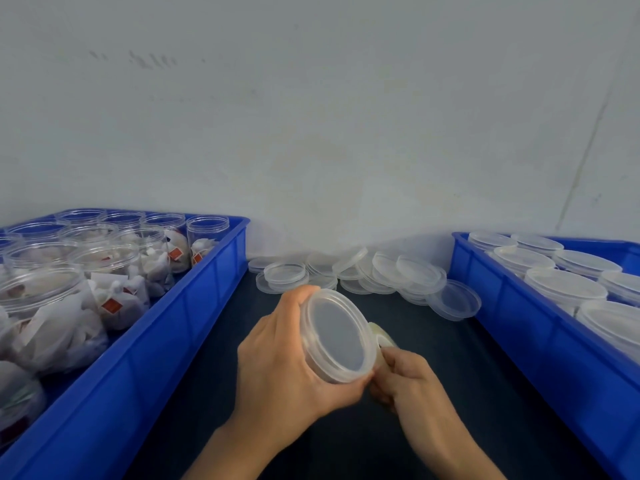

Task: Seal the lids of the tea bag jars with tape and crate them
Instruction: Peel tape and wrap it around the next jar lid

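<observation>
My left hand (277,358) grips a clear plastic jar (337,337) tilted on its side, its translucent lid facing up toward the camera. My right hand (405,379) holds a roll of clear tape (381,336) pressed against the jar's right side, just under the lid rim. The roll is mostly hidden behind the jar and my fingers. Both hands hover over the dark table (214,358) between two blue crates.
A blue crate (194,306) on the left holds several lidless jars of tea bags (114,282). Another blue crate (512,306) on the right holds several lidded jars (564,285). Loose clear lids (346,271) lie piled at the back against the white wall.
</observation>
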Demonstrator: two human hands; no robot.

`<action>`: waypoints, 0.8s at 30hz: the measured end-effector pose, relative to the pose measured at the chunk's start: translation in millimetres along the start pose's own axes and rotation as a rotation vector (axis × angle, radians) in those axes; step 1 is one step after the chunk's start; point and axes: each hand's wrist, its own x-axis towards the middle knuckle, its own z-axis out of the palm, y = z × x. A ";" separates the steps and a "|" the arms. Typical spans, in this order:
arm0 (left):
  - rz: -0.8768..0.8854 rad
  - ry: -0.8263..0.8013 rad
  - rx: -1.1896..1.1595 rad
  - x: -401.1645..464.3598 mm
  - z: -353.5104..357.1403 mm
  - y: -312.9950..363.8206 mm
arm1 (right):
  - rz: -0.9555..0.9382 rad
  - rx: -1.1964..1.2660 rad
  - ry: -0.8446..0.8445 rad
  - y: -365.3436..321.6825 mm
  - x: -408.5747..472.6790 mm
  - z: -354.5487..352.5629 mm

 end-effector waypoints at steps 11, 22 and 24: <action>0.035 -0.040 0.054 1.7 0.4 7.9 | 0.081 -0.129 0.084 -1.7 5.7 2.9; -0.117 -0.136 -0.226 -17.4 2.3 32.2 | 0.127 -0.261 0.403 5.1 21.2 -55.4; -0.122 -0.090 -0.154 -3.5 4.4 23.4 | 0.112 -0.390 0.297 13.9 15.2 -41.7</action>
